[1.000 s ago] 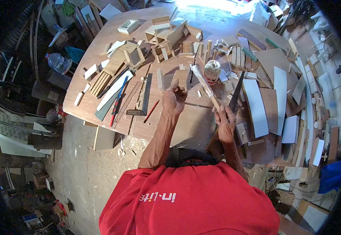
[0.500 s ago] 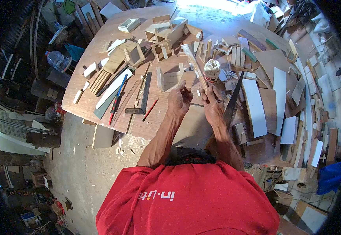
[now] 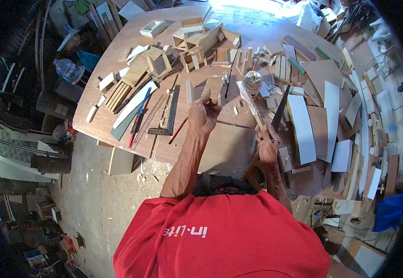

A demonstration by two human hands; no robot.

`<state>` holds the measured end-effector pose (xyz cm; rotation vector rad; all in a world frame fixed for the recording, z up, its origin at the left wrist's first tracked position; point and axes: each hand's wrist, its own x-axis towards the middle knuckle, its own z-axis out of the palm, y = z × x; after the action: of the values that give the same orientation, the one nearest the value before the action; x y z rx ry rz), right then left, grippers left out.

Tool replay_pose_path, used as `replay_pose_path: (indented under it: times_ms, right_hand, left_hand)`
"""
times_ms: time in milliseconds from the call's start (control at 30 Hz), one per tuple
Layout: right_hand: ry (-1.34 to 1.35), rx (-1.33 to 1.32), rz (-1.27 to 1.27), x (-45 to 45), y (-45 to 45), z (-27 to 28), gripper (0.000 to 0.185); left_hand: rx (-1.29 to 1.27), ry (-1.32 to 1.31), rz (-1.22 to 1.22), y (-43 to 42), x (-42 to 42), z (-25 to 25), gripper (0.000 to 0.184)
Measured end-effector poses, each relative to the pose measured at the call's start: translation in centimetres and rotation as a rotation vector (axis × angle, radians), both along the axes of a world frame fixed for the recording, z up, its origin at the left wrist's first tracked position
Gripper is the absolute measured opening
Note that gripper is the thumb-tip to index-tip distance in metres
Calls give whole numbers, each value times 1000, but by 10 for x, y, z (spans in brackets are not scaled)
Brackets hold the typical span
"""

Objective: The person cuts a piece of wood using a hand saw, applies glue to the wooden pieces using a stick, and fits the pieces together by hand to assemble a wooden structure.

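My right hand (image 3: 268,142) grips a narrow wooden stick (image 3: 253,109) with a pale, whitish coating towards its far end. That end lies in front of the lower left side of a glue-smeared jar (image 3: 253,83) with a white top. My left hand (image 3: 203,115) is raised with its fingers curled together, close to a small wooden panel (image 3: 214,86). Whether the fingertips grip that panel or something smaller, I cannot tell. A dark saw blade (image 3: 281,107) lies just beyond my right hand.
Small wooden boxes (image 3: 194,59) stand at the back of the table (image 3: 97,104). Left are a metal square (image 3: 171,113), a red pencil (image 3: 178,130) and a blue-and-red tool (image 3: 139,116). White strips (image 3: 302,127) and board offcuts crowd the right side.
My right hand has moved right and towards my body with the stick, whose tip has shifted from left of the jar to in front of it. My left hand has moved slightly left.
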<state>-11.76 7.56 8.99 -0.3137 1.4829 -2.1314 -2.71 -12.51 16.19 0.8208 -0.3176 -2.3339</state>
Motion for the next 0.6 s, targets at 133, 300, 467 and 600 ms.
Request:
replay_pose_path:
  times_ms: [133, 300, 467, 600]
  right_hand:
    - [-53, -59, 71, -1, 5, 26, 27]
    - [-74, -19, 30, 4, 1, 45, 28]
    - [94, 121, -89, 8, -1, 62, 28]
    - [254, 295, -57, -2, 13, 59, 27]
  left_hand:
    - [-29, 24, -22, 1, -4, -3, 9]
    - [-127, 25, 21, -1, -2, -9, 13]
    - [-525, -71, 145, 0, 1, -19, 16]
    - [-644, -118, 198, 0, 3, -17, 16]
